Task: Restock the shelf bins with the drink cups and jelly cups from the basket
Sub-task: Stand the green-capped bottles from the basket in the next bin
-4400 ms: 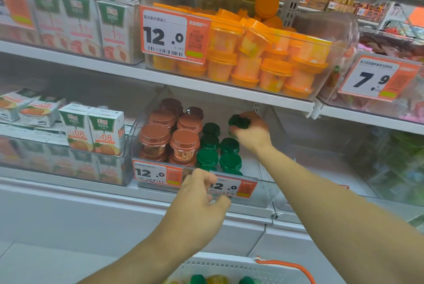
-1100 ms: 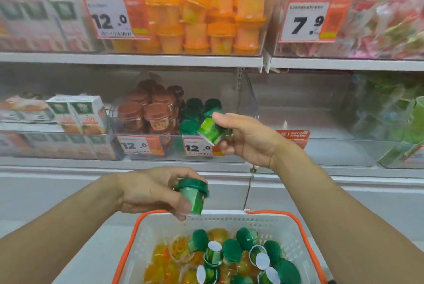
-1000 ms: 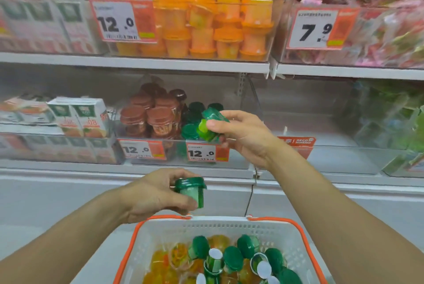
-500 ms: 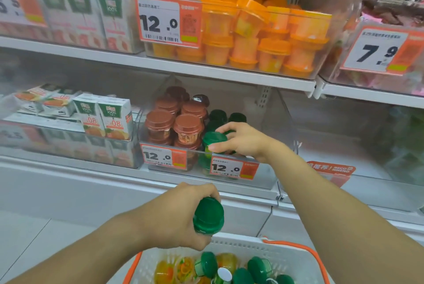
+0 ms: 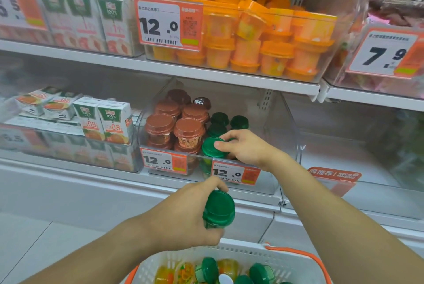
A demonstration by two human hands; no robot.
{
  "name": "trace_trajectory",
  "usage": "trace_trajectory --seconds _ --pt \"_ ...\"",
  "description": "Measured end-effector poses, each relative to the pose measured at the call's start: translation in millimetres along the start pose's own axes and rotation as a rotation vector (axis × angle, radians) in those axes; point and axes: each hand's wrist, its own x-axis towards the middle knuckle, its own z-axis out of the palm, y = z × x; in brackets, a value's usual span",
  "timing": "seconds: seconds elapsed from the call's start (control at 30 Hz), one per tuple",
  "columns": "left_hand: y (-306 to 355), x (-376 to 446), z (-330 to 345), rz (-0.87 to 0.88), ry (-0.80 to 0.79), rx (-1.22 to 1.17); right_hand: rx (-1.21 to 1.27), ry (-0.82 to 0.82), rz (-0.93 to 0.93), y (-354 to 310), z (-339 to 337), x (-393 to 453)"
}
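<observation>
My right hand (image 5: 246, 149) reaches into the clear middle-shelf bin (image 5: 284, 127) and grips a green-lidded drink cup (image 5: 212, 147) at the front of the green row, beside the brown-lidded cups (image 5: 174, 127). My left hand (image 5: 183, 217) holds a second green-lidded cup (image 5: 219, 209) upright, below the bin's front and above the basket. The white basket with orange rim (image 5: 250, 254) sits at the bottom, holding several green-lidded cups (image 5: 261, 272) and orange jelly cups (image 5: 183, 271).
The upper shelf carries a clear bin of orange jelly cups (image 5: 263, 43) with a 12.0 price tag. Juice cartons (image 5: 105, 118) fill the bins to the left. A 7.9-tagged bin (image 5: 380, 54) stands upper right; a near-bare bin (image 5: 344, 146) lies to its lower right.
My right hand has lowered its green cup into the front of the bin. My left hand has lifted its cup slightly toward the shelf. The view has tilted up from the basket.
</observation>
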Motion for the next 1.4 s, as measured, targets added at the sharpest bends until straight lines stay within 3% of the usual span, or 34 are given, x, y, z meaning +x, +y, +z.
trace_trajectory --seconds 0.2,0.37,0.43,0.53,0.6,0.7,0.83,0.93,1.1,1.27,1.4 --pt "4.2 1.4 2.6 0.004 0.134 -0.079 -0.082 0.039 -0.009 3.0 0.1 1.6" --pt "7.6 6.0 3.3 -0.002 0.349 -0.182 -0.043 0.361 -0.173 -16.3 -15.0 -25.3" --pt "8.6 8.6 3.3 -0.021 0.452 -0.226 0.035 0.162 -0.204 -31.1 -27.1 -45.8" --pt "12.0 11.2 2.4 -0.013 0.567 -0.307 -0.125 -0.267 -0.148 -46.6 -35.5 -73.2" --pt "17.0 12.8 1.1 -0.003 0.615 -0.344 -0.229 -0.291 -0.185 -48.2 -31.7 -79.7" --pt "20.0 18.4 1.3 0.000 0.666 -0.336 -0.194 -0.134 -0.282 -45.3 -30.9 -76.8" --pt "9.8 21.2 8.6 0.027 0.593 -0.034 -0.121 0.123 -0.269 -36.7 -43.5 -63.5" --pt "1.3 21.4 14.5 0.024 0.423 0.242 -0.268 0.287 -0.168 -27.7 -42.1 -52.7" --pt "-2.7 21.9 16.6 -0.079 0.295 0.358 -0.297 0.192 0.082 -9.8 -23.7 -39.2" --pt "-6.0 23.1 16.2 -0.079 0.305 0.364 -0.214 0.047 0.168 -5.8 -24.4 -32.1" --pt "-7.1 23.3 16.5 -0.076 0.311 0.368 -0.142 0.049 0.194 -4.7 -26.5 -31.6"
